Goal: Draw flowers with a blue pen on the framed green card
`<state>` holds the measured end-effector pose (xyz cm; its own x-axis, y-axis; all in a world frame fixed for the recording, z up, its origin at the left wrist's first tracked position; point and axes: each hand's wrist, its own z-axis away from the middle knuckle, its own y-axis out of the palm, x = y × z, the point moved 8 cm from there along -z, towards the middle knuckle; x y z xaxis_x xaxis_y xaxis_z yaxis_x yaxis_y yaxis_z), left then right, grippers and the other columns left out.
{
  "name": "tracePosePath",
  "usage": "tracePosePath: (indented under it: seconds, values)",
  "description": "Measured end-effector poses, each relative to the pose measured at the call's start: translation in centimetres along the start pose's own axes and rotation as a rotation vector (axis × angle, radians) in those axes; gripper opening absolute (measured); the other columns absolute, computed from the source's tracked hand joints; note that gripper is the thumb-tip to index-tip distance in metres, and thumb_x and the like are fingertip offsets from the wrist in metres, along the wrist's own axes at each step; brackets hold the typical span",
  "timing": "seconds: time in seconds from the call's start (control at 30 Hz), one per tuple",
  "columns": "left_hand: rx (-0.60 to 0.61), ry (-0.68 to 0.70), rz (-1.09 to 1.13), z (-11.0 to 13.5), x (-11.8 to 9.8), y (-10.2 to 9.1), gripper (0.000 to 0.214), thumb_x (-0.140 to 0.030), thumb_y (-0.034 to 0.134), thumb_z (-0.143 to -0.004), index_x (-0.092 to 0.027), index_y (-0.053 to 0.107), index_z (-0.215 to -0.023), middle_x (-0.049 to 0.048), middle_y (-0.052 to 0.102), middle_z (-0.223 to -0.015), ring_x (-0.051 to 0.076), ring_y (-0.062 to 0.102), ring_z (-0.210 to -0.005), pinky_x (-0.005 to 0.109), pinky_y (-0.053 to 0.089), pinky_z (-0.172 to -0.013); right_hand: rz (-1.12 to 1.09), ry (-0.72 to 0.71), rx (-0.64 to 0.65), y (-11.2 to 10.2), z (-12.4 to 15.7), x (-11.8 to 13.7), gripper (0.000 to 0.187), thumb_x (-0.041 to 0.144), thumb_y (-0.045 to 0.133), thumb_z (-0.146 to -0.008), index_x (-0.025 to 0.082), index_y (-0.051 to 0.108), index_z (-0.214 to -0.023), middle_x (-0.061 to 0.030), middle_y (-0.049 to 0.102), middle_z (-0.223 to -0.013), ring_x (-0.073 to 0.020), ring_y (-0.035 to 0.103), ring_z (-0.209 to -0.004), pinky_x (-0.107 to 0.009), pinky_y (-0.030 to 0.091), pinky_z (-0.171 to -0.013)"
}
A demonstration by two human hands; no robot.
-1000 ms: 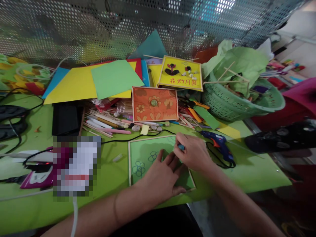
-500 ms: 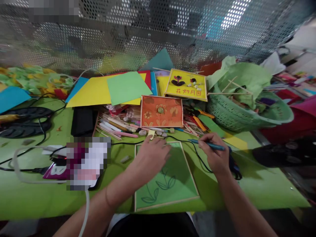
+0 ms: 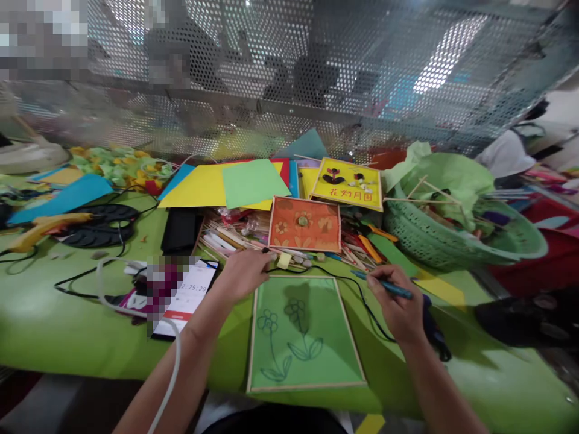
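A green picture panel (image 3: pixel 332 337) with a thin wooden frame lies on the table in front of me, with two flowers drawn in dark line. My left hand (image 3: pixel 242 277) is past its upper left corner, fingers bent together beside the small stones (image 3: pixel 298 260). A small dark thing (image 3: pixel 265 249) shows at its fingertips; I cannot make out what it is. To the right of the panel, my right hand (image 3: pixel 400 307) is closed around a teal pen (image 3: pixel 392 289), tip pointing left. A yellow paper piece (image 3: pixel 284 260) lies just above the panel.
Behind are an orange framed picture (image 3: pixel 316 232), a yellow framed picture (image 3: pixel 346 187) and loose sticks and pens (image 3: pixel 226 235). A green basket (image 3: pixel 420 232) stands at right. At left lie a phone (image 3: pixel 192 295), cables and a yellow glue gun (image 3: pixel 49 229).
My left hand has moved left and up off the green panel, uncovering the drawn flower heads. My right hand still holds the pen in about the same place. The view has tilted up slightly.
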<state>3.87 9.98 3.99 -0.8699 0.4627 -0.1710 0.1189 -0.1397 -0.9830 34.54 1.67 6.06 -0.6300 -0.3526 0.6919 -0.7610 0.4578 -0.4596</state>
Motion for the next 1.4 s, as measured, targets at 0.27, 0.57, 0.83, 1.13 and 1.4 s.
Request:
tracePosePath:
  seconds: [0.27,0.57,0.83,1.13,1.4]
  values:
    - [0.011,-0.018,0.036,-0.3,-0.2,0.6,0.010,-0.013,0.059,-0.085,-0.023,0.064,-0.086,0.0042,0.076,-0.091,0.026,0.071,-0.094,0.030,0.040,-0.073,0.043,-0.045,0.022,0.0,0.0,0.4,0.011,0.030,0.066,-0.093,0.023,0.064,-0.086,0.0005,0.064,-0.076,-0.0170,0.059,-0.065,-0.028,0.047,-0.061]
    - [0.018,0.022,0.108,-0.6,-1.2,1.4,0.010,-0.013,0.059,-0.087,-0.021,0.063,-0.092,0.0052,0.075,-0.095,0.025,0.071,-0.093,0.030,0.040,-0.071,0.036,-0.057,0.077,0.9,-0.2,0.5,0.010,0.029,0.066,-0.094,0.024,0.063,-0.086,0.0021,0.062,-0.074,-0.0154,0.059,-0.063,-0.026,0.046,-0.059]
    - [0.009,0.074,0.186,-0.8,-1.3,2.0,0.008,-0.017,0.061,-0.087,-0.021,0.063,-0.093,0.0038,0.074,-0.099,0.023,0.069,-0.093,0.029,0.040,-0.072,-0.001,-0.028,0.084,1.3,-0.1,0.0,0.005,0.029,0.068,-0.092,0.024,0.067,-0.089,0.0006,0.067,-0.079,-0.0175,0.063,-0.071,-0.028,0.050,-0.066]
    - [0.081,0.108,0.266,-0.5,-0.4,1.6,0.009,-0.016,0.062,-0.084,-0.021,0.065,-0.091,0.0023,0.073,-0.096,0.022,0.066,-0.092,0.029,0.038,-0.072,-0.123,0.179,0.102,1.3,0.4,-2.1,0.015,0.035,0.076,-0.088,0.024,0.075,-0.097,-0.0033,0.072,-0.091,-0.0201,0.065,-0.077,-0.032,0.050,-0.069]
    - [0.118,0.125,0.255,-1.0,-0.5,1.9,0.014,-0.014,0.059,-0.083,-0.020,0.069,-0.092,0.0039,0.073,-0.099,0.021,0.065,-0.092,0.029,0.039,-0.074,-0.529,0.385,0.101,2.4,-0.5,0.6,0.017,0.030,0.082,-0.077,0.022,0.078,-0.092,-0.0046,0.070,-0.085,-0.0176,0.065,-0.069,-0.027,0.046,-0.054]
